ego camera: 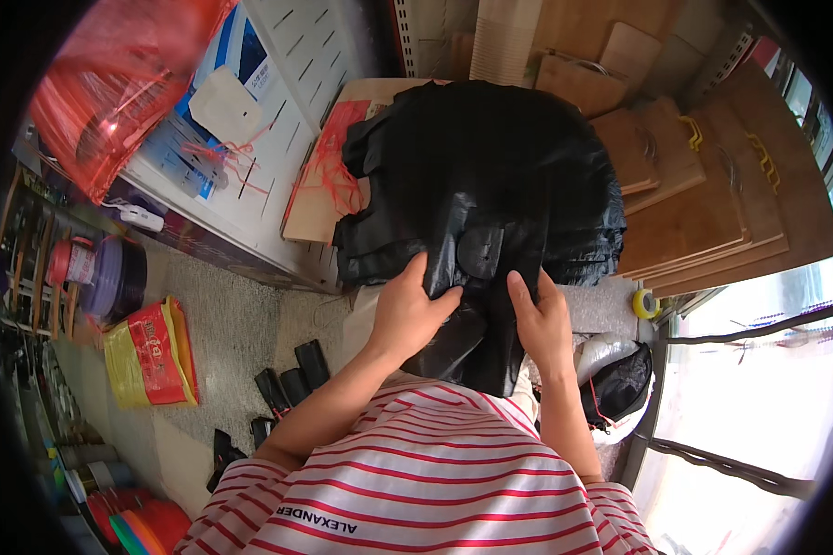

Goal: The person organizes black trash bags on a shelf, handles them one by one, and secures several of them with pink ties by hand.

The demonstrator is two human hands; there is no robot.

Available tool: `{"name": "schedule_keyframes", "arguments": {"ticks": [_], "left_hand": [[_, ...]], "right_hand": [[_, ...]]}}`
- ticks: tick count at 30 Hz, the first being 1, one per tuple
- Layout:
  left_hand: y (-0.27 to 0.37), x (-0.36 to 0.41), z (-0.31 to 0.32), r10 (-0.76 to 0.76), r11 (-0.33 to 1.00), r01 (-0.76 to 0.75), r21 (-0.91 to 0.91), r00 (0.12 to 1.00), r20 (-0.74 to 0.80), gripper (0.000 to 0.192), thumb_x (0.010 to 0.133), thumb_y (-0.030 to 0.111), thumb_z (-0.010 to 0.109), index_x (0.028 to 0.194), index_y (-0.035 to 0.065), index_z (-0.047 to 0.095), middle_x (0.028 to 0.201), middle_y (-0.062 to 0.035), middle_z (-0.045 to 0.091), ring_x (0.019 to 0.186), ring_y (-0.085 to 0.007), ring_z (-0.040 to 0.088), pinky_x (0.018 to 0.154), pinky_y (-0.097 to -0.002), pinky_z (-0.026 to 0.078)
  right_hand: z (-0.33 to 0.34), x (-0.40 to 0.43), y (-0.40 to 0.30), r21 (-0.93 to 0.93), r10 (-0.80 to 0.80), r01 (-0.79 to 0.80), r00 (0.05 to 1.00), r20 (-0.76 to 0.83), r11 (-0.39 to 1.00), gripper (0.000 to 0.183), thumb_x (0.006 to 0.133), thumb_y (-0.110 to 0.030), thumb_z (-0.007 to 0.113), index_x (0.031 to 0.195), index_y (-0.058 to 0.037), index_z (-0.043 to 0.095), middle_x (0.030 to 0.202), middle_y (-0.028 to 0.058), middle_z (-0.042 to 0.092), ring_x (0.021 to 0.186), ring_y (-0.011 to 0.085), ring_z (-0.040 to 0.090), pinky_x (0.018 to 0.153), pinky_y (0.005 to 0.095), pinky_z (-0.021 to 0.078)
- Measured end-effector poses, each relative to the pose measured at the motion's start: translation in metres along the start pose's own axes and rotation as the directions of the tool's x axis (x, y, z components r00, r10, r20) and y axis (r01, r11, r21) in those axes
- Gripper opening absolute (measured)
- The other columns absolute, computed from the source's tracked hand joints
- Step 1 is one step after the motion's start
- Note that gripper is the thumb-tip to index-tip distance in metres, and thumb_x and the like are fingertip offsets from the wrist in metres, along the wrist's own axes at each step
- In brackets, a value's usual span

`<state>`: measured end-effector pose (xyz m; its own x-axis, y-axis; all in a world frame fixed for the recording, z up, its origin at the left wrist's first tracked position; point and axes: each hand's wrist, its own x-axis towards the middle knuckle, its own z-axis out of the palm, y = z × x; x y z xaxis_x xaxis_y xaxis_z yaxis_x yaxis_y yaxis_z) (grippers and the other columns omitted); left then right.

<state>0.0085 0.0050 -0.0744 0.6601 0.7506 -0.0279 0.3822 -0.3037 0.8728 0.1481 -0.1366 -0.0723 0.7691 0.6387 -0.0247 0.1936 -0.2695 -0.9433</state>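
Observation:
A large stack of black plastic bags (486, 152) lies spread in front of me, its near part hanging over my lap. My left hand (413, 305) pinches a fold of a black bag between thumb and fingers. To its right, my right hand (545, 316) grips another part of the same plastic, thumb on top. Between the hands the plastic forms folds around a rounded flap. Under the stack's left side is a board with red plastic string (340, 187) on it.
Wooden boards (694, 208) with handles lean at the right. A white perforated shelf (278, 139) stands at the left, with a red plastic bag (132, 83) above it. A yellow and red bag (153, 354) and rolled black bundles (295, 378) lie on the floor. Yellow tape (645, 304) is at the right.

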Motion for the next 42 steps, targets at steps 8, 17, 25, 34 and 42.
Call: {"name": "schedule_keyframes", "arguments": {"ticks": [8, 17, 25, 34, 42], "left_hand": [[0.037, -0.014, -0.004, 0.215, 0.839, -0.208, 0.502, 0.976, 0.045, 0.074, 0.087, 0.016, 0.072, 0.153, 0.0003, 0.042, 0.101, -0.0245, 0.072, 0.086, -0.0401, 0.072, 0.076, -0.0476, 0.058], [0.026, -0.011, 0.000, 0.290, 0.923, -0.303, -0.237, 0.953, -0.088, 0.065, 0.090, 0.000, 0.070, 0.151, -0.0003, 0.048, 0.124, -0.0148, 0.071, 0.107, -0.0172, 0.071, 0.093, -0.0298, 0.054], [0.029, 0.014, 0.025, -0.265, 0.441, 0.279, -0.853, 0.948, 0.173, 0.042, 0.092, 0.009, 0.076, 0.130, 0.0039, 0.061, 0.117, -0.0073, 0.071, 0.101, -0.0174, 0.071, 0.083, -0.0319, 0.060], [0.017, 0.014, 0.080, -0.211, 0.474, 0.501, -0.724, 0.863, 0.459, 0.038, 0.097, 0.019, 0.070, 0.130, 0.0050, 0.057, 0.115, -0.0075, 0.067, 0.104, -0.0179, 0.071, 0.074, -0.0355, 0.065], [0.030, 0.005, 0.033, 0.279, 0.884, 0.015, -0.466, 0.783, 0.555, 0.034, 0.088, 0.007, 0.078, 0.120, 0.0013, 0.068, 0.111, -0.0084, 0.070, 0.093, -0.0157, 0.074, 0.080, -0.0303, 0.061]], "right_hand": [[0.024, -0.008, -0.005, -0.154, -0.289, 0.271, 0.951, -0.109, 0.950, 0.024, 0.099, -0.013, 0.064, 0.100, 0.0113, 0.063, 0.115, 0.0258, 0.066, 0.079, 0.0330, 0.066, 0.070, 0.0389, 0.0526], [0.000, 0.021, -0.017, 0.336, 0.015, 0.057, 0.978, -0.206, 0.940, 0.034, 0.098, -0.020, 0.074, 0.073, -0.0021, 0.058, 0.068, -0.0089, 0.050, 0.064, 0.0002, 0.040, 0.054, 0.0218, 0.0299], [-0.029, 0.130, -0.057, -0.587, -0.506, 0.550, 0.823, 0.257, 0.595, 0.053, 0.086, -0.023, 0.082, 0.127, 0.0063, 0.064, 0.114, 0.0216, 0.072, 0.097, 0.0308, 0.072, 0.085, 0.0362, 0.0557], [-0.004, 0.053, -0.077, -0.582, -0.468, 0.677, 0.734, 0.492, 0.451, 0.063, 0.081, -0.036, 0.083, 0.128, 0.0006, 0.062, 0.109, 0.0185, 0.065, 0.101, 0.0359, 0.066, 0.086, 0.0424, 0.0562], [-0.005, 0.078, -0.042, -0.660, -0.305, 0.628, 0.778, 0.549, 0.413, 0.040, 0.083, -0.007, 0.068, 0.121, 0.0000, 0.060, 0.092, 0.0158, 0.073, 0.090, 0.0357, 0.072, 0.081, 0.0438, 0.0596]]}}
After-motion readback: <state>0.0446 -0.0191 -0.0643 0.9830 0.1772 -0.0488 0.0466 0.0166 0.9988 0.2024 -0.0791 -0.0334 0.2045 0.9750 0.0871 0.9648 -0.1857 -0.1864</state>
